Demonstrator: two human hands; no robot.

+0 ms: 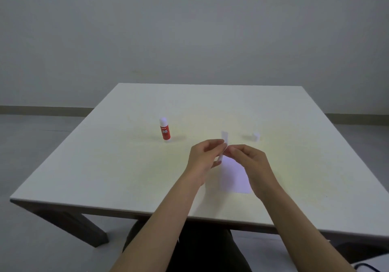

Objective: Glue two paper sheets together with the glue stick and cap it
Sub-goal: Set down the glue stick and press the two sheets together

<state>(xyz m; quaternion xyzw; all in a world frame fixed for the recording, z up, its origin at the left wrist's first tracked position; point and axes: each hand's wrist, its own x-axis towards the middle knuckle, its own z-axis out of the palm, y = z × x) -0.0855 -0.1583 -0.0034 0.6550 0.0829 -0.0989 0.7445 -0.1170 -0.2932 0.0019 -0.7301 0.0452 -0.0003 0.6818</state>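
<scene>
A red glue stick (165, 131) stands upright on the white table (105, 166), left of centre, its white glue tip bare. Its white cap (256, 136) lies apart at the right. A narrow white paper strip (224, 140) is held upright edge-on above the table. My left hand (203, 158) pinches its lower part. My right hand (248, 160) pinches it from the right at mid height. A second white paper sheet (233, 179) lies flat under my hands, partly covered by my right wrist.
The table's near edge (147, 214) runs across the lower view, with a dark leg at the left. Grey floor and a plain wall lie beyond. A dark cable (367, 267) shows at the bottom right.
</scene>
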